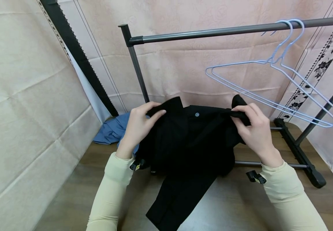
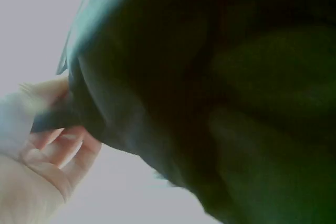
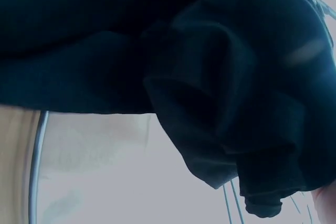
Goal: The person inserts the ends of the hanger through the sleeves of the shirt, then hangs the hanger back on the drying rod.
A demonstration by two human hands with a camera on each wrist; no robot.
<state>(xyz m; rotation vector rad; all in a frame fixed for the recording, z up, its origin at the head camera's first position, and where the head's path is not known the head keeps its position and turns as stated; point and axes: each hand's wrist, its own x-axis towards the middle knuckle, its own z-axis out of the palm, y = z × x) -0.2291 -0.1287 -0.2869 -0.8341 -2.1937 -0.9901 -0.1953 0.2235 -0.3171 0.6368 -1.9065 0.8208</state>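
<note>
A black shirt with a small pale button hangs between my two hands, one sleeve drooping toward the floor. My left hand pinches its upper edge at the left, thumb and fingers on either side of the cloth. At the upper right, my right hand grips a bunched fold of the same shirt. In the left wrist view, dark cloth fills most of the picture beside the fingers. Folds of the shirt cover much of the right wrist view, where only a sliver of hand shows.
Two light-blue wire hangers hang on the right part of a dark rack's bar. Blue cloth lies on the floor behind my left hand. The rack's foot stands at the right. Pale curtains enclose the space.
</note>
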